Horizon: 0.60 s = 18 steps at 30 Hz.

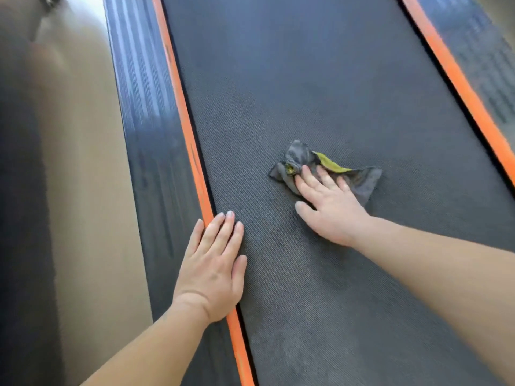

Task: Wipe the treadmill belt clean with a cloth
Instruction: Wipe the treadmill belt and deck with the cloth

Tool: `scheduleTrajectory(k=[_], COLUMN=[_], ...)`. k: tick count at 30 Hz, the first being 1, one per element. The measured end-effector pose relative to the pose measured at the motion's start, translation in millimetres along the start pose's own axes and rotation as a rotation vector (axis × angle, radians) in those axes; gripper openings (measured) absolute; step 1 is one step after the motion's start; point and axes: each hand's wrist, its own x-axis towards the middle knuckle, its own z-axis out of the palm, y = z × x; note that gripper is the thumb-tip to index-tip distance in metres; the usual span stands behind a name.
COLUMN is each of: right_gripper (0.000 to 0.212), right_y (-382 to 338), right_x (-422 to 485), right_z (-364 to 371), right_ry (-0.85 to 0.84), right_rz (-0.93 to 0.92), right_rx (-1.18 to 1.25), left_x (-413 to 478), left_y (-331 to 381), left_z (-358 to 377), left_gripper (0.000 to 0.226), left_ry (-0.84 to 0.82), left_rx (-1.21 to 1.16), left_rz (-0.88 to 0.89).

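Observation:
The dark grey textured treadmill belt [306, 93] runs up the middle of the view. A crumpled grey cloth [359, 179] with a yellow-green patch lies on it, right of centre. My right hand [328, 207] presses flat on the cloth with straight, spread fingers, covering its near part. My left hand [214, 266] rests flat across the left orange stripe [184, 121], fingertips on the belt's edge, holding nothing.
A ribbed dark side rail [145, 107] runs left of the orange stripe, with tan floor [89, 162] beyond it. A second orange stripe [459, 87] and side rail [485, 57] border the belt on the right.

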Motion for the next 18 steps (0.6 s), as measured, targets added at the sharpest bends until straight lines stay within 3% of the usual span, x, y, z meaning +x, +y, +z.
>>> scheduleTrajectory(k=[4,7,12,16,18], right_gripper=[0.070,0.084,0.076,0.080,0.071], right_y=[-14,-13,-18,-23,-31], right_x=[-21,-56,-108,-57,-11], right_z=[20,24,44,34,21], right_ry=[0.049,-0.028,-0.126,-0.065,0.023], right_rz=[-0.016,-0.097,-0.173,-0.112,-0.042], right_rx=[0.044,0.060,-0.032,-0.083,-0.033], left_x=[-1,-1,0,-2,-2], left_y=[0,-2,-2,-2,-2], left_z=[1,0,2,5,9], left_gripper=[0.063,0.063,0.062,0.062,0.063], left_ry=[0.017,0.017,0.056,0.097,0.125], left_rx=[-0.029,-0.034,-0.064,-0.086,-0.104], left_rz=[0.015,0.016,0.023,0.034,0.032])
